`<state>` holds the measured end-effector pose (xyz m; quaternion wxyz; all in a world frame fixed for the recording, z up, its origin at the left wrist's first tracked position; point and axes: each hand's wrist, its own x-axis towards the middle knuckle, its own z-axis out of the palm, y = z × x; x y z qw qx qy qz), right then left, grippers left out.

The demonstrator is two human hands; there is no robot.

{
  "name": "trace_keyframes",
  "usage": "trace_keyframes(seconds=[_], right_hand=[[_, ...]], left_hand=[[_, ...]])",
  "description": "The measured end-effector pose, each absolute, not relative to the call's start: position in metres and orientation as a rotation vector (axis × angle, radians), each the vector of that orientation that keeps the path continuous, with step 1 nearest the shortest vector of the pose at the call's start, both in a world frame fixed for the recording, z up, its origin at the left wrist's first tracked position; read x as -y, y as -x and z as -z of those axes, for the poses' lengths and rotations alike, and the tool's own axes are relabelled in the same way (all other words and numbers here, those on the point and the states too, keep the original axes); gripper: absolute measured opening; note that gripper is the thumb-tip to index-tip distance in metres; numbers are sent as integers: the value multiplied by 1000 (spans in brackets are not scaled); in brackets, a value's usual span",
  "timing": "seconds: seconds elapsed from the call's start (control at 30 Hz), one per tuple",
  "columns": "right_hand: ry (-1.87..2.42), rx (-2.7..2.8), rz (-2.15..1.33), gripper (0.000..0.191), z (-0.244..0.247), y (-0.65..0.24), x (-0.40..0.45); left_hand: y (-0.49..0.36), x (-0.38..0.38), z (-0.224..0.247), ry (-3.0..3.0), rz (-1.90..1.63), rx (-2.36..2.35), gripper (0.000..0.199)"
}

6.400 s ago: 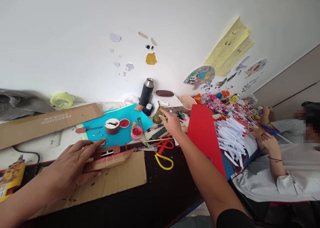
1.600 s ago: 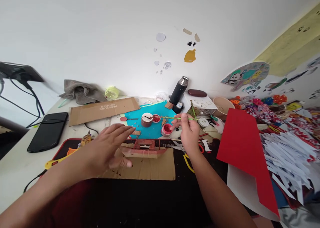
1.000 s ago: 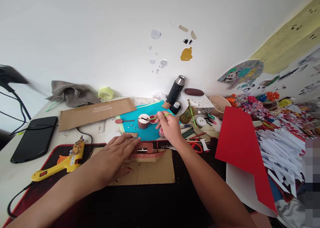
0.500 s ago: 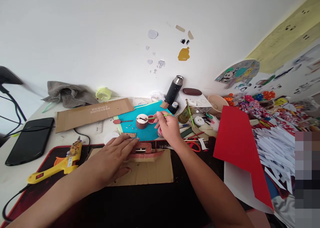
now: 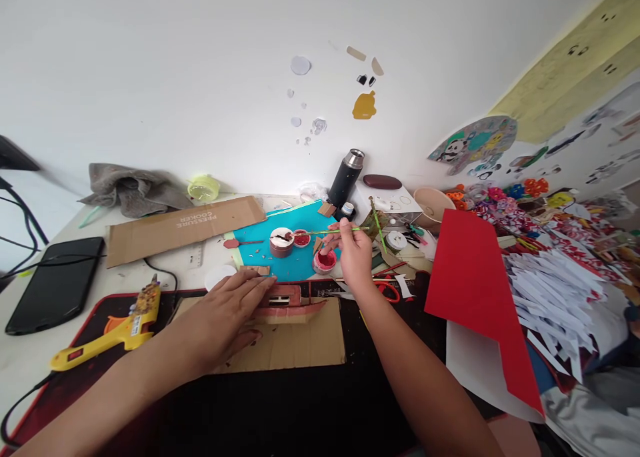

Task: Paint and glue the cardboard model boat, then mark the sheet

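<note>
My left hand (image 5: pixel 225 310) lies over the left part of a small cardboard boat (image 5: pixel 295 312), fingers along its far side and thumb on the near side. The boat is painted reddish brown, and its left end is hidden under the hand. A flat cardboard sheet (image 5: pixel 305 347) lies beneath it. In my right hand (image 5: pixel 356 250) is a slim green paintbrush (image 5: pixel 330 231), pinched and pointing left. Its tip is by a brown pot with a white top (image 5: pixel 281 241) and a small red paint lid (image 5: pixel 301 238). Below the brush stands an open jar of red paint (image 5: pixel 325 262).
On the left lie a yellow glue gun (image 5: pixel 113 333), a black phone (image 5: pixel 55 283) and a long cardboard strip (image 5: pixel 185 230). A black flask (image 5: pixel 346 177) stands at the back. Orange scissors (image 5: pixel 390 291) and a red sheet (image 5: pixel 463 270) are on the right.
My right hand has moved to the right and slightly down with the paintbrush, uncovering the red paint jar. My left hand stays on the boat. The view has shifted slightly.
</note>
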<state>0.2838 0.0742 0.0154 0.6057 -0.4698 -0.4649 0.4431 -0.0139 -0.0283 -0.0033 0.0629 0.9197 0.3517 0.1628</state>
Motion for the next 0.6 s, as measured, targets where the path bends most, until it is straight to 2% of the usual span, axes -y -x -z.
trace_keyframes(seconds=[0.07,0.3,0.6], right_hand=[[1097,1091,-1026,57,-14,-282,-72],[1109,1083,-1005,57,-12,-280,-70],[1122,1005,-1047,61,-6,-280,-68]], left_hand=[[12,28,4,-2781,-521,-1063,92],[10,26,4,-2735,-553,-1116,62],[11,19,17,-2658,-538,-1205,62]])
